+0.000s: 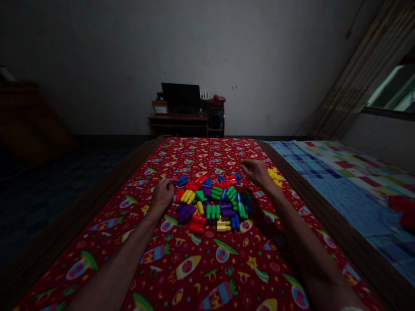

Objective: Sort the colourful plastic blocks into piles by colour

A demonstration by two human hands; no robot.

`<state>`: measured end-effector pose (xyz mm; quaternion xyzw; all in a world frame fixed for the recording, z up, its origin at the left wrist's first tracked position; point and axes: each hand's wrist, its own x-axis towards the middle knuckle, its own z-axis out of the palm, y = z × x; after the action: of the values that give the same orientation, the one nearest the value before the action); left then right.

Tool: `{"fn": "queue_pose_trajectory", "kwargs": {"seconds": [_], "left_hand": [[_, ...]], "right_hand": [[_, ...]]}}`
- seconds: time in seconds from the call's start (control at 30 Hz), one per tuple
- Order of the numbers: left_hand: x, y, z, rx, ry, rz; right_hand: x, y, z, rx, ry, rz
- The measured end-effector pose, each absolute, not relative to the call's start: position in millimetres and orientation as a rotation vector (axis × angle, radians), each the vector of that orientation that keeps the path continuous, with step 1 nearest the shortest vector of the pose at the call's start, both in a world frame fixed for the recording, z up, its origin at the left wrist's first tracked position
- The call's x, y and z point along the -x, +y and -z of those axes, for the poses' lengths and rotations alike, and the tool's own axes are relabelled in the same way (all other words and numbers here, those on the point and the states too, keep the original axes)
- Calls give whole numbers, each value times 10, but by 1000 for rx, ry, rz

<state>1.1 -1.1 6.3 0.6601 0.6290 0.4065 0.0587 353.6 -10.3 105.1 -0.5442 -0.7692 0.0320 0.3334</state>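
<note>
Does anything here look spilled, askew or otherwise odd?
Nothing looks damaged. The small plastic building pieces in many colours lie in a loose jumbled heap on the red rocket-print cloth, between the left hand and right hand. A few yellow pieces sit apart beside the right hand.

There is one view only, worn on the person's head. It looks forward and down along both forearms, over the red patterned cloth [207, 263] and towards the far wall. A pile of coloured plastic blocks [212, 201] sits at mid-distance, roughly centred in the picture. Beyond the blocks, well apart, a small desk [181, 121] stands against the wall. To the right of the blocks lies a checked blue sheet [340, 181].
</note>
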Motion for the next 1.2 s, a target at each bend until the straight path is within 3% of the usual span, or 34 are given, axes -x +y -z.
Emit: {"fn": "queue_pose_trajectory", "kwargs": {"seconds": [0.13, 0.27, 0.5, 0.67, 0.8, 1.0, 1.2], "left_hand": [[-22, -19, -64, -1982, 1905, -1244], [-52, -49, -93, -1984, 1910, -1218], [-89, -32, -97, -1960, 1913, -1214], [-67, -20, -69, -1973, 1903, -1227], [-65, -24, -76, -1973, 1884, -1223], [-61, -51, -91, -2021, 1868, -1235], [-50, -37, -80, -2006, 1892, -1227]], "right_hand": [[-2886, -422, -919, 970, -2380, -326], [-2415, -617, -716, 680, -2536, -233], [-1930, -409, -646, 724, -2861, -188], [-2229, -286, -743, 586, -2496, -215], [-2935, -130, -780, 820, -2125, -133], [-4067, 49, -694, 1538, -1876, 81], [-4272, -63, -608, 1901, -1900, 216]]}}
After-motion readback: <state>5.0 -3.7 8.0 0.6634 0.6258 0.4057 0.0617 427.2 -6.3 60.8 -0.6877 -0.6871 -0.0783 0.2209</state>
